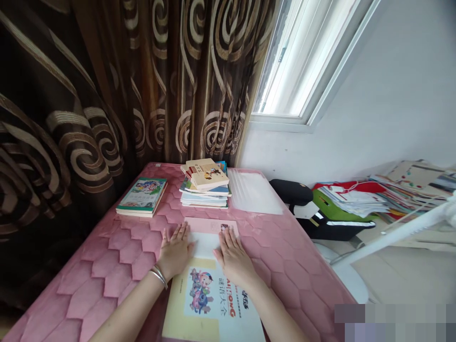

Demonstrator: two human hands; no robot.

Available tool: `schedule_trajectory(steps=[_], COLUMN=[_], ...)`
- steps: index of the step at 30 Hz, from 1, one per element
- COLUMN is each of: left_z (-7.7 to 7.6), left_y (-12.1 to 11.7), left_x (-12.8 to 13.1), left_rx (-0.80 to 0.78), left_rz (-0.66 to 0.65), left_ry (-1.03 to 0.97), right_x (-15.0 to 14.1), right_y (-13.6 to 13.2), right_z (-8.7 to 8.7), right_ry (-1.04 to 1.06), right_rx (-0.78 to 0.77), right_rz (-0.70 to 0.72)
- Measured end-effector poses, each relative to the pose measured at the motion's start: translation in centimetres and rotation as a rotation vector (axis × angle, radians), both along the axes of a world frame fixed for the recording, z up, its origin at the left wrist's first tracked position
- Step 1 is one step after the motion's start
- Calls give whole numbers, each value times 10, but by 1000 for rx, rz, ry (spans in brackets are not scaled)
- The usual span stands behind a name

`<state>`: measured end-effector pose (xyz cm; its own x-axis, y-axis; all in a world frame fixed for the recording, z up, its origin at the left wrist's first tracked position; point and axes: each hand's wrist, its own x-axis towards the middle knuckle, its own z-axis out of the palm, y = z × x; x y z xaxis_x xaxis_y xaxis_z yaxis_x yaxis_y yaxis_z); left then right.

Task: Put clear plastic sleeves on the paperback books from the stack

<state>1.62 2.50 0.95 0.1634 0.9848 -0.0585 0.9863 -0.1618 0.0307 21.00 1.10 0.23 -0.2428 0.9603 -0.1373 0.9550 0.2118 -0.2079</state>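
Note:
A children's book with a yellow and white cover lies on the pink padded surface in front of me, its cartoon picture and lettering turned sideways. At its far end a white strip and a pink flap with small print extend flat. My left hand rests flat on the left edge of that far part, fingers stretched out. On the right edge lies my right hand, also flat, with its forearm covering part of the cover. Neither hand grips anything.
Farther back is a stack of books, with translucent plastic sheets to its right. Two or so green-edged books lie at the left. A patterned curtain hangs behind; a black armrest and paper piles are at right.

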Motion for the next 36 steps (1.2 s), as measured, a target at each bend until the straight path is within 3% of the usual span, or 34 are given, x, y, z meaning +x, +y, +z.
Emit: schedule_trajectory(steps=[4,9,12,17,22,28,36], left_z=[8,2,-8,-20,-21,-23,-25], left_y=[7,25,34,35,35,36,36], left_x=[22,53,49,39,39,36,36], left_rx=[140,61,14,70,58,58,80], left_rz=[53,-228,-266,-290,-290,-342,-335], left_ry=[72,-92,-156,-192,-190,-132,-135], right_x=[-1,-1,0,0,-8,-25,-24], right_y=[0,1,2,2,7,34,46], right_z=[-2,-4,-5,-9,-8,4,-4], right_ry=[2,-7,-14,-23,23,192,148], right_rx=[-6,20,21,35,66,41,27], right_rz=[-12,2,5,-5,-23,126,25])
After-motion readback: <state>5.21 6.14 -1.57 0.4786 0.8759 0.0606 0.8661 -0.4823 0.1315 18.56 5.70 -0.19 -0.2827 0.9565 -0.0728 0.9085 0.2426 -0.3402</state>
